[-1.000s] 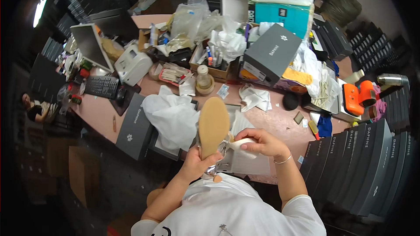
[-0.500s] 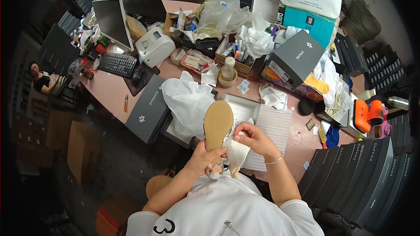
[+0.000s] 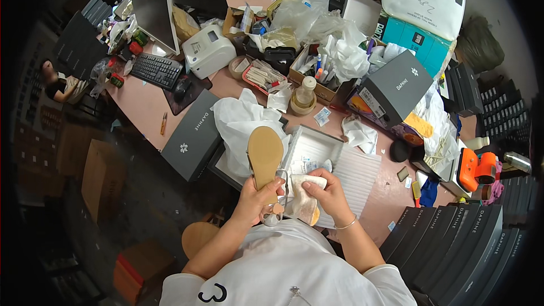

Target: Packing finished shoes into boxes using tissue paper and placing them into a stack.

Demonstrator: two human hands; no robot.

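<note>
Gripping the tan flat-soled sandal (image 3: 265, 161) sole-up at its strap end, left hand (image 3: 256, 199) fingers wrapped tight; pressing a crumpled white cloth (image 3: 302, 199) beside it, right hand (image 3: 327, 195) fingers curled shut on the wad. Hovering above the open white shoebox (image 3: 317, 150) and white tissue paper (image 3: 245, 124). Risking a slip: held only by one end, likely twisting loose under hard rubbing, dropping off the pink table (image 3: 141, 107) edge.

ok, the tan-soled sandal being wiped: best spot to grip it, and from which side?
Probably the rear half of the sandal, taken from the left, as the left hand does now. The flat tan sole faces up and tilts away, its narrow waist fits between fingers, and the right hand works a cloth on the right.
</note>
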